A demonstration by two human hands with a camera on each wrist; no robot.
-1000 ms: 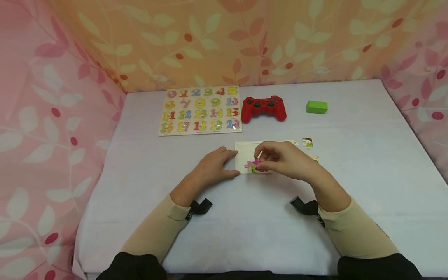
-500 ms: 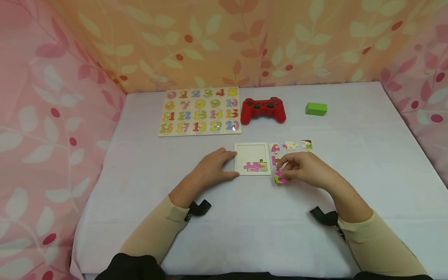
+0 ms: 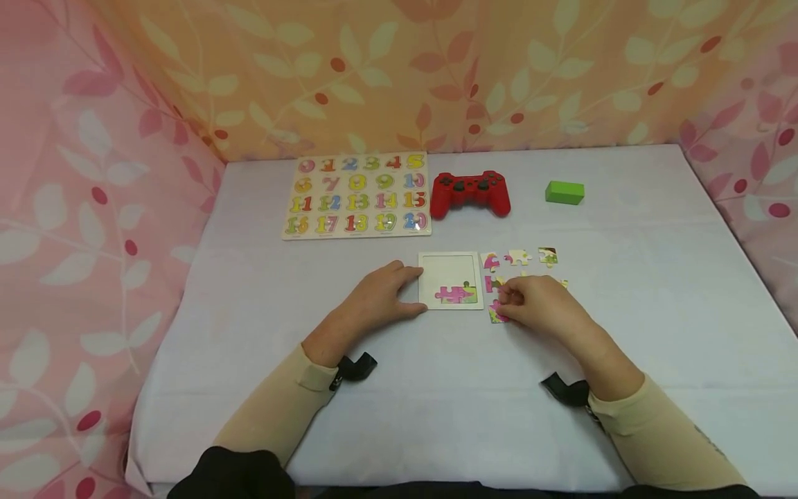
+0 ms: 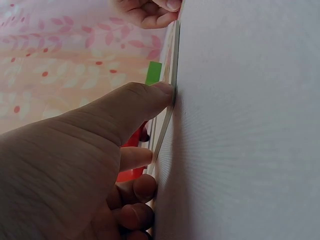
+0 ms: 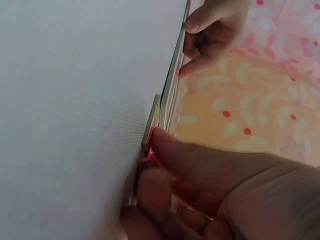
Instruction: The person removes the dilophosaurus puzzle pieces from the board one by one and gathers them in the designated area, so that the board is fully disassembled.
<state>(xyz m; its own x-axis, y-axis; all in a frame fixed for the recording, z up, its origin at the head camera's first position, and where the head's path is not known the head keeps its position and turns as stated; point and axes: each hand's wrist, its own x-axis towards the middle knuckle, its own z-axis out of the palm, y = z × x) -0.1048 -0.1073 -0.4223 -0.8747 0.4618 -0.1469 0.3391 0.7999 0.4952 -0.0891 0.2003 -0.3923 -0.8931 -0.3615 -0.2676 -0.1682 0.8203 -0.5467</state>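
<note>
My left hand (image 3: 380,296) holds the left edge of a white square puzzle tray (image 3: 447,265), thumb at the near corner and index finger further up. Joined pink and green jigsaw pieces (image 3: 458,294) lie along the tray's near side. Just right of the tray, my right hand (image 3: 542,303) pinches a pink and green jigsaw piece (image 3: 494,314). In the right wrist view the thumb covers one end of that piece (image 5: 151,122). Other loose pieces, such as a pink one (image 3: 491,261) and a cream one (image 3: 517,257), lie behind; the right hand partly hides some.
A wooden number board (image 3: 357,197) lies at the back left, with a red game controller (image 3: 470,194) beside it. Further right stands a green block (image 3: 564,193). Floral cloth (image 3: 399,76) hangs behind the white-covered table (image 3: 262,291).
My right hand has left the tray, where a piece now sits beside another, and moved right to a loose piece outside it. My left hand stays at the tray's edge.
</note>
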